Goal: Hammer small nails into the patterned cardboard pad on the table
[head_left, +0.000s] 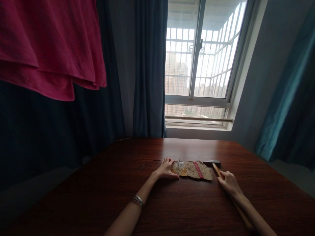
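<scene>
My left hand (167, 169) grips the left end of a flat, tan patterned piece (188, 170), thumb along the near edge and fingers at the far one. Dark dots, an orange patch and a pink band cover this piece, and its outline is wavy. Thin dark nails (178, 163) appear to stand up near its left end. To the right, my right hand (228, 181) is closed round the wooden handle of a hammer (216, 168). The hammer's dark head (213, 162) lies just beyond the piece's right end.
Several loose nails (144, 166) lie left of my left hand on the brown wooden table (187, 209). Behind the table are a barred window (197, 65) and blue curtains (150, 72). A pink cloth (54, 49) hangs at the upper left.
</scene>
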`<act>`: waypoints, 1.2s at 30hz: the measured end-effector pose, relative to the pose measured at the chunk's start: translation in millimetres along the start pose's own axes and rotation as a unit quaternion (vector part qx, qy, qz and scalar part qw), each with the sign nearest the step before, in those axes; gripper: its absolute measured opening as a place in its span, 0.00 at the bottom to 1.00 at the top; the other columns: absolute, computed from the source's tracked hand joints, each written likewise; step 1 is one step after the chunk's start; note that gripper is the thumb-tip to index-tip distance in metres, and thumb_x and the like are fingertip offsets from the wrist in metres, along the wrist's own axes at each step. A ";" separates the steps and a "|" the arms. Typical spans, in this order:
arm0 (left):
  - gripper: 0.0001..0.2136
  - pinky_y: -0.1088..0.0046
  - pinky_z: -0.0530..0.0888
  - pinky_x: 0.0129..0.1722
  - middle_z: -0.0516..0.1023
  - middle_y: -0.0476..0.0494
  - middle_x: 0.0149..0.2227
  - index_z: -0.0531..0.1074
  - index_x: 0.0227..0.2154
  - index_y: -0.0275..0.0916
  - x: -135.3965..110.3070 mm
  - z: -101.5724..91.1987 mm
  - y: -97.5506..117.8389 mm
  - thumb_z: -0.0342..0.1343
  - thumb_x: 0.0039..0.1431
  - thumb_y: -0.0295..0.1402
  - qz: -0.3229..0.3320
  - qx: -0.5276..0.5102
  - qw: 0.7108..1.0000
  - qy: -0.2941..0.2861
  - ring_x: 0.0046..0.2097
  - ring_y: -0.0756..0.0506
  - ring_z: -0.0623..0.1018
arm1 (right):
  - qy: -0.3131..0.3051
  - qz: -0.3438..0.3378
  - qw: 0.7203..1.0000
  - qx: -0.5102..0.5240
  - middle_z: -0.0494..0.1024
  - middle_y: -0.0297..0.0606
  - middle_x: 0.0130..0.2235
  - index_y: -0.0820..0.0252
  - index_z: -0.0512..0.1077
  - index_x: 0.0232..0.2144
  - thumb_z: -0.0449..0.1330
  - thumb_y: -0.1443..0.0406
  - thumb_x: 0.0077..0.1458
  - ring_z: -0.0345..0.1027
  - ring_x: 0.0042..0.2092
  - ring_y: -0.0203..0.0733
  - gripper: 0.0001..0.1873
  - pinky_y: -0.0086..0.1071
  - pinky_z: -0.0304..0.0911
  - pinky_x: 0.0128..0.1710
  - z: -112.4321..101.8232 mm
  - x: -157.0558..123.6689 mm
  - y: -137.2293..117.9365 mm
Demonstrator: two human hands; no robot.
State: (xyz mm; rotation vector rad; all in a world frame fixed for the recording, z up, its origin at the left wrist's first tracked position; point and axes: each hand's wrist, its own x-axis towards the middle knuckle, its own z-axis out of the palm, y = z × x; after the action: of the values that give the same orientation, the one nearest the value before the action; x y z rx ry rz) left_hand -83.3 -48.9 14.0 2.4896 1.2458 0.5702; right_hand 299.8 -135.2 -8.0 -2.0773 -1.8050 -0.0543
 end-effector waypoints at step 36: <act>0.27 0.67 0.64 0.53 0.71 0.39 0.49 0.71 0.47 0.38 2.8 -50.1 -18.5 0.62 0.44 0.46 -0.028 -0.054 0.997 0.050 0.52 0.40 0.68 | 0.135 -0.084 0.973 0.167 0.75 0.40 0.35 0.59 0.73 0.34 0.50 0.65 0.55 0.68 0.32 0.38 0.12 0.28 0.59 0.35 -11.4 -3.6 -133.1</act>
State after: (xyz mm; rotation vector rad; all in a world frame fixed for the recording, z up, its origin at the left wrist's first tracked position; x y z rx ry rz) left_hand -118.3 -31.6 50.5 2.3543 1.2809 0.7354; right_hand 173.9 -129.2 36.3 -1.6007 -1.6845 -0.0704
